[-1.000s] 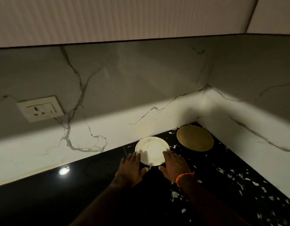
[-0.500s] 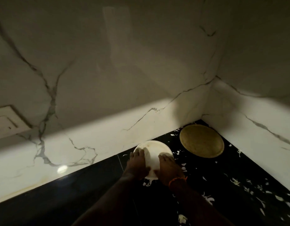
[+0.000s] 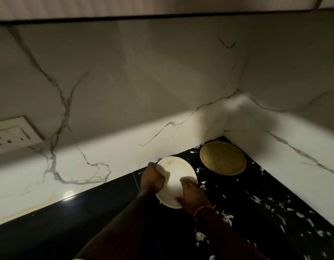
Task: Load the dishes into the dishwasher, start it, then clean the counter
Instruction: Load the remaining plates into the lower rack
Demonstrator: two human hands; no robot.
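Note:
A round white plate (image 3: 174,177) sits tilted above the black counter (image 3: 110,212), near the marble back wall. My left hand (image 3: 153,178) grips its left rim with curled fingers. My right hand (image 3: 192,194) holds its lower right rim, thumb on top of the plate; an orange band circles that wrist. A second round dish, golden-brown (image 3: 223,158), lies flat in the counter's far corner, apart from both hands.
White food scraps (image 3: 256,199) are scattered over the right half of the counter. Marble walls meet in a corner behind the golden dish. A wall socket (image 3: 10,135) sits at the left. An overhead cabinet edge runs along the top.
Both hands closed on the white plate's rim and tipped it up off the counter. The camera view shifted up and back, showing the cabinet edge again.

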